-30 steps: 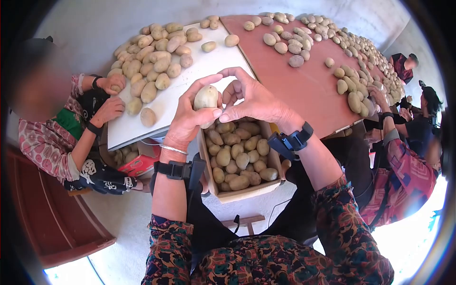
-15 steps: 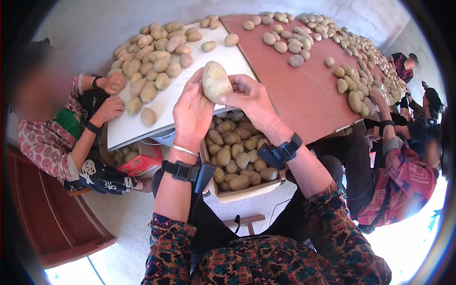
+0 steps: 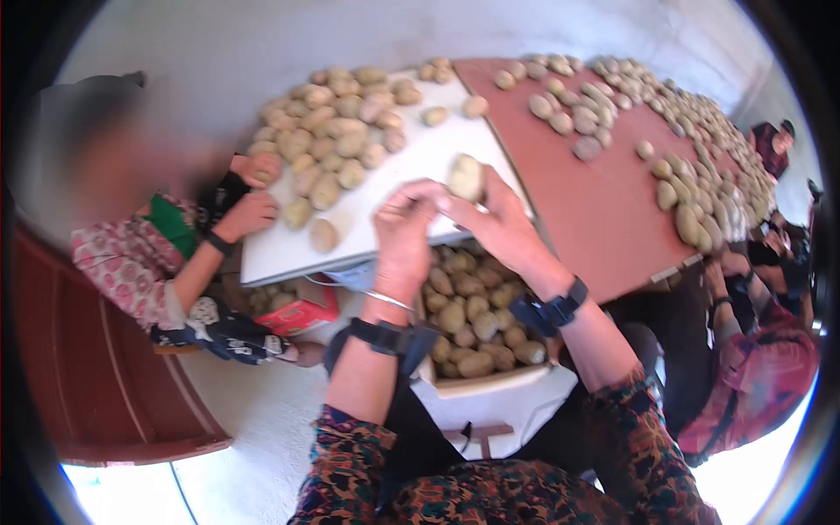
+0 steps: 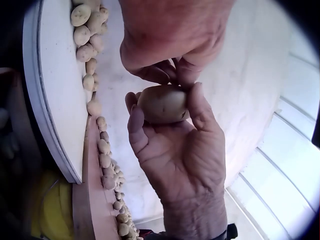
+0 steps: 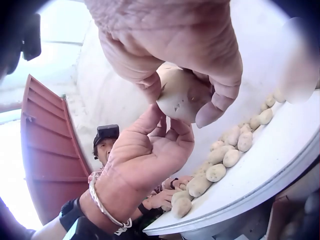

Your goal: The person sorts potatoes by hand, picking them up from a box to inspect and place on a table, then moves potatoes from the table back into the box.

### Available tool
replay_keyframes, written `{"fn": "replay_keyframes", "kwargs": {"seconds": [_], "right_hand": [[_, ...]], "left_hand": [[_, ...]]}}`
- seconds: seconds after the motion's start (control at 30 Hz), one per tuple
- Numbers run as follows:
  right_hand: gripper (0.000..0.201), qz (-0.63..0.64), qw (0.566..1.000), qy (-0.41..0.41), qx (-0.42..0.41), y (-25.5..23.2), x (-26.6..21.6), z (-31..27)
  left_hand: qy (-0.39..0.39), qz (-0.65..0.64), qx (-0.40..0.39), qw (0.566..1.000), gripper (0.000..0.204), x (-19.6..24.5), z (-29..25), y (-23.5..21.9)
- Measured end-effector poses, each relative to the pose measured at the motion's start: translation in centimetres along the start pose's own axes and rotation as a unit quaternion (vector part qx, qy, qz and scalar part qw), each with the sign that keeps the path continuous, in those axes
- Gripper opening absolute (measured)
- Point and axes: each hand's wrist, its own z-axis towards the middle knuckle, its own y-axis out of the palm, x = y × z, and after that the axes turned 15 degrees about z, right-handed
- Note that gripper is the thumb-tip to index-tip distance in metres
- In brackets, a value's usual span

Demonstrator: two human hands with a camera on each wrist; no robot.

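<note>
Potato (image 3: 465, 178) first: it is up in front of me, above the near edge of the table, between my two hands.

From the left, a dark-red ribbed panel (image 3: 105, 367) leans into view. Beside it sits a person in a pink patterned top (image 3: 122, 262), hands at the edge of a potato pile (image 3: 337, 131) on a white tabletop (image 3: 420, 157). Under that tabletop is a red carton (image 3: 304, 308) with potatoes inside.

Next comes my left hand (image 3: 407, 232), a pale bracelet (image 3: 389, 300) and a black strap (image 3: 381, 335) on its wrist. Its fingers are bent, tips against the potato (the head view is blurred there, but both wrist views show the contact); whether they pinch it I cannot tell. Below my hands, near my knees, stands a cardboard box (image 3: 490, 382) with many potatoes in it.

My right hand (image 3: 503, 223) has the firm hold: thumb on one side, fingers curled round the other, spread just as far as the potato is thick. Small dark marks show on its pale skin.

Farther right, a red-brown tabletop (image 3: 577, 206) meets the white one, bearing a loose cluster of potatoes (image 3: 577, 109) and a long heap (image 3: 700, 206). A person in a red-patterned top (image 3: 744, 385) sits at the far right.
</note>
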Motion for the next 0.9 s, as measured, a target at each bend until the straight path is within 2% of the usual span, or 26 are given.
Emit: {"fn": "replay_keyframes", "kwargs": {"seconds": [0.07,0.13,0.17,0.2,0.23,0.27,0.3,0.33,0.37,0.4,0.47,0.5,0.53,0.6,0.67,0.8,0.9], "right_hand": [[0.059,0.053,0.996,0.069,0.000,-0.4,-0.1,0.2],[0.057,0.046,0.990,0.136,0.005,-1.3,-0.9,-0.5],[0.057,0.052,0.990,0.130,-0.003,-1.9,-0.9,-1.1],[0.055,-0.024,0.994,0.101,-0.024,-2.6,-0.8,-1.8],[0.054,-0.100,0.992,0.070,-0.040,-3.2,-0.7,-2.4],[0.054,-0.098,0.992,0.067,-0.044,-3.9,-0.7,-2.9],[0.053,-0.151,0.982,0.090,-0.065,-4.5,-0.9,-3.4],[0.052,-0.205,0.968,0.115,-0.084,-4.9,-1.0,-3.9],[0.050,-0.200,0.969,0.123,-0.080,-5.0,-1.3,-4.4],[0.050,-0.200,0.969,0.123,-0.080,-5.2,-1.3,-4.7],[0.048,-0.210,0.969,0.108,-0.069,-5.7,-0.9,-5.1],[0.048,-0.210,0.970,0.106,-0.068,-5.9,-0.5,-5.2],[0.048,-0.202,0.974,0.084,-0.054,-6.1,0.1,-5.3],[0.049,-0.193,0.979,0.060,-0.041,-6.3,0.9,-5.6],[0.051,-0.114,0.991,0.066,0.006,-6.4,1.5,-5.9],[0.049,-0.034,0.994,0.098,0.022,-6.9,2.2,-6.1],[0.050,0.013,0.995,0.088,0.035,-7.2,2.6,-6.1]], "left_hand": [[-0.025,-0.020,-0.018,0.999,0.013,-0.6,0.2,0.0],[-0.056,0.007,-0.066,0.996,0.011,-0.3,0.1,-0.1],[-0.073,0.061,-0.108,0.990,0.013,0.1,0.0,-0.2],[-0.121,0.161,-0.145,0.969,0.017,0.3,-0.2,-0.4],[-0.091,0.285,-0.169,0.939,0.020,0.0,-0.5,-0.4],[-0.061,0.404,-0.192,0.892,0.022,-0.4,-0.8,-0.3],[-0.060,0.406,-0.189,0.892,0.022,-0.5,-1.1,-0.3],[-0.035,0.490,-0.249,0.835,0.026,-0.6,-1.5,-0.2],[-0.010,0.567,-0.305,0.765,0.029,-0.8,-1.8,-0.1],[-0.010,0.567,-0.305,0.765,0.029,-0.7,-2.1,0.3],[-0.040,0.493,-0.365,0.789,0.037,-0.5,-2.6,1.4],[-0.007,0.478,-0.376,0.794,0.046,-0.6,-2.7,2.1],[-0.006,0.479,-0.376,0.793,0.046,-0.8,-2.9,2.6],[0.019,0.412,-0.348,0.842,0.049,-0.8,-3.1,3.5],[0.008,0.413,-0.336,0.847,0.050,-0.6,-3.1,4.3],[-0.043,0.391,-0.312,0.865,0.051,0.1,-3.2,5.1],[-0.035,0.382,-0.299,0.874,0.050,-0.6,-3.2,5.4]]}}
